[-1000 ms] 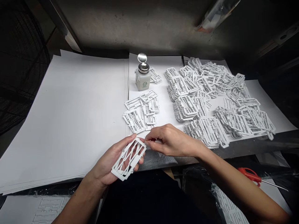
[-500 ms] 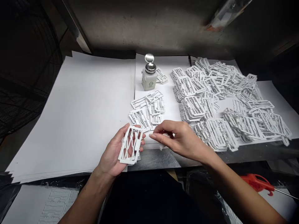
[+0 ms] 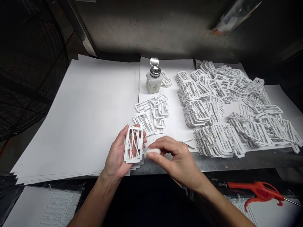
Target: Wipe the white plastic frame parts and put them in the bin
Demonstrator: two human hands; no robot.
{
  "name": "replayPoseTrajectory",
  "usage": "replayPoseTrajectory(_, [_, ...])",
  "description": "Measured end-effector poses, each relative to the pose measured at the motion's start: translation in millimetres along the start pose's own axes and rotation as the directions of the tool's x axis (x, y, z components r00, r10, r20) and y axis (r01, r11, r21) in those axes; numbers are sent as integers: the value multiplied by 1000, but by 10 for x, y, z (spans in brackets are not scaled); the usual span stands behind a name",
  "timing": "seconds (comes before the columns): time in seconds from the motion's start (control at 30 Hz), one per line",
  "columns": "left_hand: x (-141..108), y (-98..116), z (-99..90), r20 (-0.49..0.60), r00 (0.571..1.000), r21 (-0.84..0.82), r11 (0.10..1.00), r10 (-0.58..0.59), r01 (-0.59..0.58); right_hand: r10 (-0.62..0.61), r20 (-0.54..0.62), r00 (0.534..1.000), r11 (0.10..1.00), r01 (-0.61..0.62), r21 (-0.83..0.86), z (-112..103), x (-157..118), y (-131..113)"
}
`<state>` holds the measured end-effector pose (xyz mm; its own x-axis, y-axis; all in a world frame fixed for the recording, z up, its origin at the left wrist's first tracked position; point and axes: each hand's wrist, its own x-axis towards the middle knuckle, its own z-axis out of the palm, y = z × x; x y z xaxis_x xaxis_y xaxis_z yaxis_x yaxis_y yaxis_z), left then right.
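My left hand [image 3: 117,159], palm up, holds a white plastic frame [image 3: 127,145] with thin crooked bars inside; at least one more frame seems to lie beneath it. Just to the right, my right hand [image 3: 176,157] pinches a small white wad [image 3: 152,152] between thumb and fingers, apart from the frame. Beyond my hands lies a small loose pile of similar frames [image 3: 145,123]. Behind that pile stands a squarish bottle [image 3: 153,83] with its metal lid raised. A few more frames [image 3: 166,79] lie beside the bottle.
Large heaps of white frames [image 3: 215,86] cover the right side. Tweezers or a similar thin metal tool [image 3: 187,144] lie near my right hand. White paper sheets [image 3: 94,110] cover the left. A red air gun [image 3: 261,190] is at the lower right, below the metal edge.
My right hand has turned and moved slightly left and down, and the white wad now shows clearly at its fingertips. The held frame is more upright. The view has shifted, showing more of the red gun.
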<state>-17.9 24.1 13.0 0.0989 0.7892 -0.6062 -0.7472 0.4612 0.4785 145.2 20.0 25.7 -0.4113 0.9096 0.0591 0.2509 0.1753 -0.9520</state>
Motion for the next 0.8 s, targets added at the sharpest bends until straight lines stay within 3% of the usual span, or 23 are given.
replayPoseTrajectory(0.2, [-26,-1,17,-52,999,-8,1000,-2,1,-176,74,982,984,174,42,248,-77,-34])
replayPoseTrajectory(0.4, [-30,19,-1,-49,999,-3,1000,15,-15,-69,2,998,990,68,-127,173,-141,-12])
replayPoseTrajectory(0.5, [-20,13,-6,-50,999,-3,1000,19,-19,-57,61,996,970,70,-231,201,-166,-62])
replayPoseTrajectory(0.7, [-27,-33,-10,-47,999,-25,999,27,-28,-58,153,987,815,135,-564,387,-120,-132])
replayPoseTrajectory(0.8, [-16,-42,-20,-47,997,-53,997,57,-60,-96,149,984,794,166,-585,375,-122,-104])
